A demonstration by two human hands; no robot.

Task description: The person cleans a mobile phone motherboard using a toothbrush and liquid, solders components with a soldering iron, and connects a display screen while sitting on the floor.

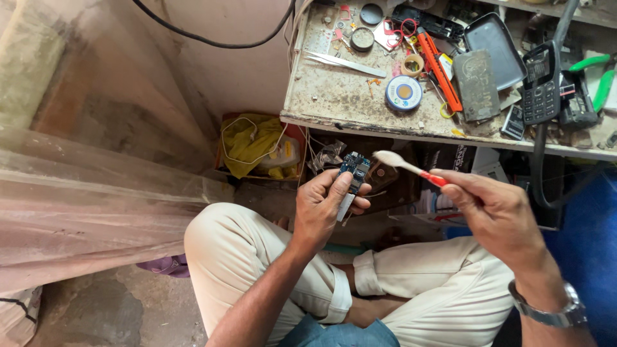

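A person is sitting cross-legged on the floor in pale trousers, working beside a low, stained workbench (340, 96) that is carrying the clutter of a repair stall; largest on it are a dark tray (493, 40) and a grey phone back cover (476, 85), then a black keypad phone (541, 83), green-handled pliers (601, 77), an orange-handled tool (440, 69), a reel of solder wire (403, 93) and a pair of metal tweezers (344, 63); under the bench a yellow cloth (250, 144) is lying bundled with a white cord.

The left hand (324, 205) is gripping a small blue circuit board (354, 168), fingers and thumb closed around its lower part so the upper end is standing clear in front of the bench edge, above the knees; the right hand (495, 212), a metal watch (554, 308) on its wrist, is pinching the red handle of a toothbrush (402, 164), fingers shut tight on it, the pale bristle head hovering just beside the board's top edge, whether touching I cannot tell.

By my judgement the step in hand is brushing the board clean, and it looks to be under way rather than finished; the next move is calling for light, short strokes across the components, the left hand holding the board steady and turning it to bring the uncleaned face to the bristles.
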